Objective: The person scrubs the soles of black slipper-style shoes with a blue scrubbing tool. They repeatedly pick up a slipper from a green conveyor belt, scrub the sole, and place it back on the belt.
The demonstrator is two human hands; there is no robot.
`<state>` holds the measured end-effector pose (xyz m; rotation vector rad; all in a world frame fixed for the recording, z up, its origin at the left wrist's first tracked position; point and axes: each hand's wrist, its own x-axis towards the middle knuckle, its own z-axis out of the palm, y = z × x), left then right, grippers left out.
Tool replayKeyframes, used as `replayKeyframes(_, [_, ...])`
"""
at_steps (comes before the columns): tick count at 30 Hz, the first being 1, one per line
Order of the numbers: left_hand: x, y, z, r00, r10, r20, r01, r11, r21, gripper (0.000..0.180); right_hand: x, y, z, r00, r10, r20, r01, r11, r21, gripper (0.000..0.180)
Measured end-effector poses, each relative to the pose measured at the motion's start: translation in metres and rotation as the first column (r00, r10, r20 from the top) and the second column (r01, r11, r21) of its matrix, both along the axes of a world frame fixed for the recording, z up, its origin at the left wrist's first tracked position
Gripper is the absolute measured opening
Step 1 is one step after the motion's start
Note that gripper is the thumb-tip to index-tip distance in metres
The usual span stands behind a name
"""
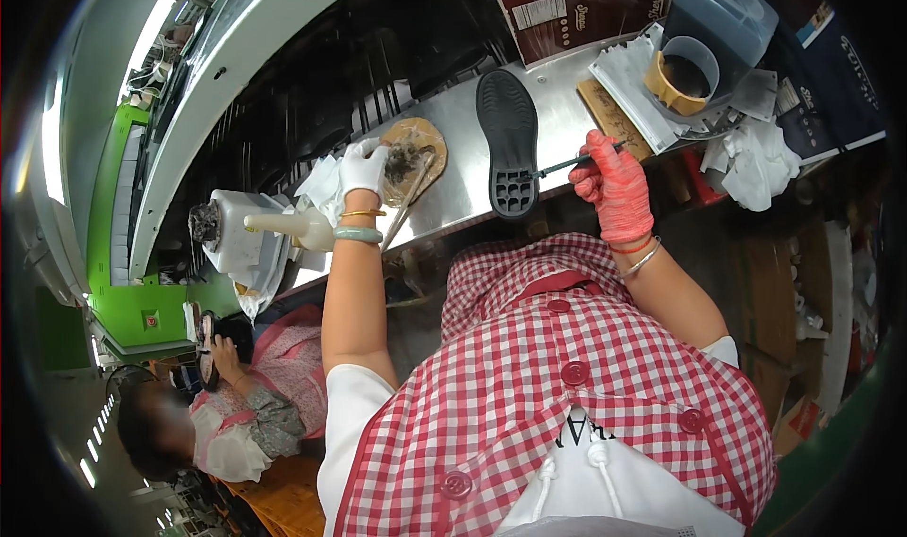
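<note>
A black shoe sole [507,126] lies on the metal bench in front of me, its heel end with square hollows nearest my body. My right hand [619,187], in a red glove, is closed round a thin dark-handled brush [565,167]. The brush tip meets the sole's right edge at the heel. To the left, my left hand [363,169] wears a white glove with its fingers drawn together; what they hold, if anything, is hidden. Those fingers are beside a round tan pad [433,143] smeared with dark residue. A thin stick [412,197] rests across the pad's near side.
A white spouted bottle [307,230] and crumpled white cloth [321,186] are left of my left arm. At right are a tan block [612,117], a roll of yellow tape [673,84], a clear plastic container [723,13] and crumpled tissue [756,164]. Another person [255,395] sits at lower left.
</note>
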<state>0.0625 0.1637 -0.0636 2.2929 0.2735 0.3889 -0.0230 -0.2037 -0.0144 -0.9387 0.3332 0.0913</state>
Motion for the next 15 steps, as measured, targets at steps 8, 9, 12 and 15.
replayKeyframes(8, [-0.041,-0.014,-0.011,1.000,0.008,0.026,-0.024,0.688,0.726,0.028,0.005,-0.014,-0.014,1.000,0.011,-0.024,-0.012,1.000,-0.017,0.029])
replayKeyframes(9, [-0.048,-0.021,-0.008,1.000,0.002,-0.018,0.011,0.699,0.715,0.028,0.005,-0.016,-0.014,0.999,0.022,-0.023,-0.023,0.999,-0.024,0.029])
replayKeyframes(12, [-0.061,-0.025,-0.005,0.995,-0.081,-0.058,0.095,0.621,0.778,0.029,0.005,-0.018,-0.013,1.000,0.008,-0.005,-0.008,1.000,-0.018,0.028])
replayKeyframes(15, [-0.061,-0.021,-0.007,0.989,-0.141,-0.038,0.118,0.625,0.771,0.028,0.004,-0.023,-0.016,0.999,0.029,0.018,-0.028,0.999,-0.015,0.026])
